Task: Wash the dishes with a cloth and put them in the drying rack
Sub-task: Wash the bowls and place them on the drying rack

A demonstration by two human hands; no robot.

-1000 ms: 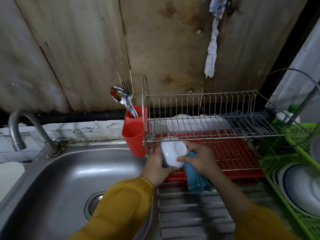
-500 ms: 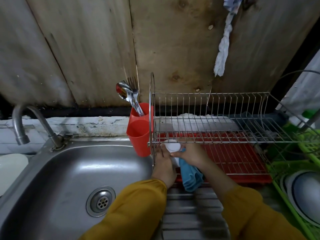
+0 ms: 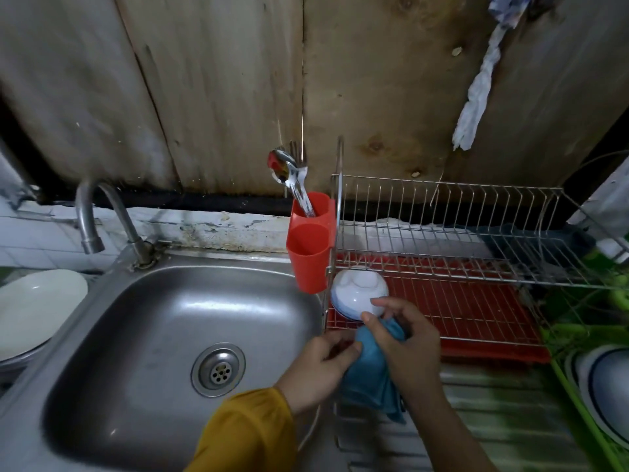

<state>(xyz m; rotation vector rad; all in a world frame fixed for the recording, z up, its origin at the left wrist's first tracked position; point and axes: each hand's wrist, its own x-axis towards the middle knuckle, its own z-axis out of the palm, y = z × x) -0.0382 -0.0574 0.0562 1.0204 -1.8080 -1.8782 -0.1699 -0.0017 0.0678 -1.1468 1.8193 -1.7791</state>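
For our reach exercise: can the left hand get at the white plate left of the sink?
Probably yes: only the bare sink lies between the left hand, now at the cloth, and the white plate.

sink (image 3: 143, 335) on the left, tap (image 3: 89, 219) behind it, plate (image 3: 37, 308) further left, drying rack (image 3: 442, 202) right of sink, cutlery cup (image 3: 309, 257) on its left end, bowl (image 3: 357, 294) upside down on lower tier, cloth (image 3: 367, 376) just in front
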